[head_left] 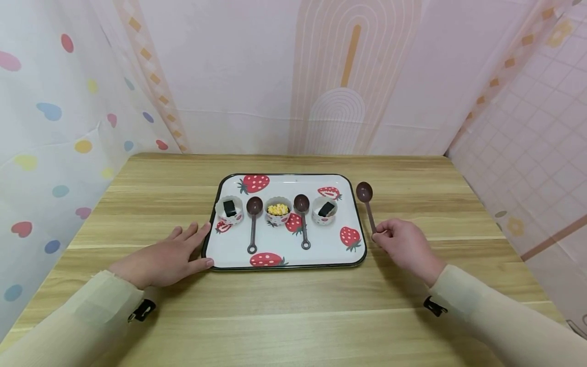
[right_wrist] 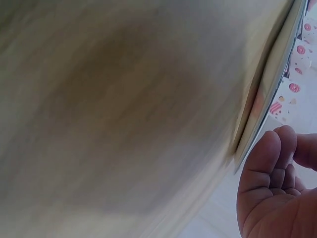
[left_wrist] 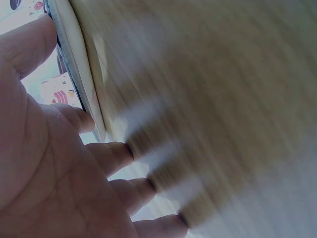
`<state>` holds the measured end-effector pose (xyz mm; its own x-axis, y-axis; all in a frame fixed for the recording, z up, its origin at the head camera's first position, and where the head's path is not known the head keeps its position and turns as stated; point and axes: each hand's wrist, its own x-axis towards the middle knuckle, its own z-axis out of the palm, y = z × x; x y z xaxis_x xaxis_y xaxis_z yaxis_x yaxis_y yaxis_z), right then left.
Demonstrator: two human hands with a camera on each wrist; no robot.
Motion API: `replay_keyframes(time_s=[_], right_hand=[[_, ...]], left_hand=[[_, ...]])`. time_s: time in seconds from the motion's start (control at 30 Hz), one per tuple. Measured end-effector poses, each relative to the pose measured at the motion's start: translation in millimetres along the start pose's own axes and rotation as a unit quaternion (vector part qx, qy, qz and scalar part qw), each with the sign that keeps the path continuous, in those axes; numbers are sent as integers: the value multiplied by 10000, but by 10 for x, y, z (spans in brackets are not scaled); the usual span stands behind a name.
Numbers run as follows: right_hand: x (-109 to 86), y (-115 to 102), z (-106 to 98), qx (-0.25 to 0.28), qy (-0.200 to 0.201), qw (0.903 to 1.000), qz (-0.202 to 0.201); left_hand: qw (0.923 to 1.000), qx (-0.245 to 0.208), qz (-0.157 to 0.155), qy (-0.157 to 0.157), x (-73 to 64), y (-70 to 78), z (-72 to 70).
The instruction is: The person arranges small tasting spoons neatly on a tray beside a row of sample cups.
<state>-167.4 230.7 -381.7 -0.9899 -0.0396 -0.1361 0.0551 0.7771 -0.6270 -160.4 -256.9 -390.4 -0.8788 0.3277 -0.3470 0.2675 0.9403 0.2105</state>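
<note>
My right hand [head_left: 405, 247] pinches the handle end of a brown spoon [head_left: 364, 192] just right of the tray. The spoon's round bowl points toward the back; in the right wrist view the curled fingers [right_wrist: 262, 163] show but the spoon does not. My left hand [head_left: 167, 257] lies with fingers spread and fairly straight at the left edge of a white strawberry-print tray [head_left: 238, 260], its thumb at the near left corner. On the tray lie a left brown spoon [head_left: 254, 206] and another brown spoon [head_left: 301, 204], handles toward me.
Three small printed cups stand in a row on the tray: a left cup [head_left: 236, 219] with a black piece on white, a middle cup [head_left: 277, 220] of yellow bits, and a right cup [head_left: 323, 220] with a black piece. Patterned cloth [head_left: 229, 102] hangs behind the wooden table [head_left: 293, 316].
</note>
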Motion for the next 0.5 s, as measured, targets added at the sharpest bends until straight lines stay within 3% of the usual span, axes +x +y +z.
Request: replay_keyframes(time_s=[0.5], right_hand=[[17,-69,145,413,-210,9988,161]], left_hand=[[10000,6,-25,-20,-1,0,-1]])
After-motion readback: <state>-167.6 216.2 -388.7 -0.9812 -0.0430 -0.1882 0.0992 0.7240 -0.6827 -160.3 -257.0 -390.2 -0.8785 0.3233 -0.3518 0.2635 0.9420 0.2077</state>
